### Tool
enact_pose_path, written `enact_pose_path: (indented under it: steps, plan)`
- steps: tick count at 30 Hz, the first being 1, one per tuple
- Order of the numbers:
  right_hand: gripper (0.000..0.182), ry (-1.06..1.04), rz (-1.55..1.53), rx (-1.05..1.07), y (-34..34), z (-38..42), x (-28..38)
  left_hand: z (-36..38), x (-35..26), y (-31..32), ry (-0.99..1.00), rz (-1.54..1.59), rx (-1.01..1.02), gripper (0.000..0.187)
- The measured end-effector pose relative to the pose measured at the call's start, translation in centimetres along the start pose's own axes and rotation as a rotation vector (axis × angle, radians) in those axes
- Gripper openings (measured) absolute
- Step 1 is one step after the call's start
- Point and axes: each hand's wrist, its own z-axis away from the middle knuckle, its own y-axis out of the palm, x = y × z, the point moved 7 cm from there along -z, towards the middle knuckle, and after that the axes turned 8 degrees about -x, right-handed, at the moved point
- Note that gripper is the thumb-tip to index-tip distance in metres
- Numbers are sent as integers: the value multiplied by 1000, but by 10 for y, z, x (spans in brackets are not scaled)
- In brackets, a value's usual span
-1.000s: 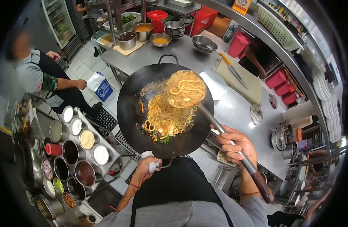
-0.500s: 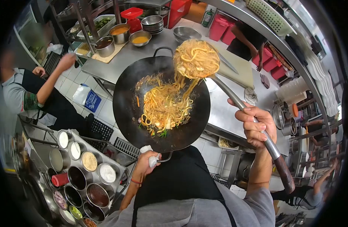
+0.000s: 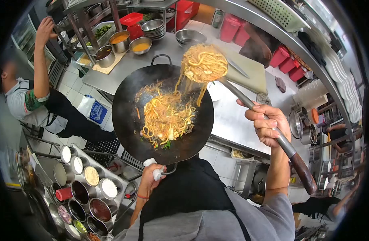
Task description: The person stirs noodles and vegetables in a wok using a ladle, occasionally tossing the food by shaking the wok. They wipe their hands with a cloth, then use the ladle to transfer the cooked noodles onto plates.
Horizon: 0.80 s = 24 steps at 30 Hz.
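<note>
A large dark wok (image 3: 122,102) is held level in front of my body. My left hand (image 3: 151,176) is closed around its near loop handle, with a folded white cloth (image 3: 157,172) between. Stir-fried noodles (image 3: 168,116) with bits of green and egg-like pieces lie in the wok. My right hand (image 3: 268,124) grips the metal shaft of a wok ladle (image 3: 287,146) with a brown wooden end. Its bowl, over the wok's far right rim, is heaped with noodles (image 3: 204,64); strands hang from it, and the bowl itself is mostly hidden.
Beyond the wok stands a steel counter (image 3: 232,116) with a cutting board (image 3: 248,74), a knife (image 3: 237,69), steel bowls (image 3: 190,37) and sauce pots (image 3: 105,56). A white plate (image 3: 215,91) is partly hidden. Several ingredient tins (image 3: 100,209) fill the lower left. A co-worker (image 3: 36,104) stands at left.
The wok and the noodle-filled ladle have shifted slightly left in view, with the wok a little lower. The co-worker at left has raised an arm. Both my hands keep their grips.
</note>
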Motion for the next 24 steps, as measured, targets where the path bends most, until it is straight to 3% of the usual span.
enact_pose_path:
  steps: [11,13,19,24]
  plan:
    - [36,-114,122,29,-9,-5,74,14,21,11,13,88,-63,11]
    - [33,-126,144,6,-19,-14,86,27,20,14,95,49,-182,12]
    - [23,-162,328,-166,-78,-65,111,32,35,4,93,154,-304,14]
    - [7,-60,385,-200,-139,-118,114,24,44,-8,125,177,-273,15]
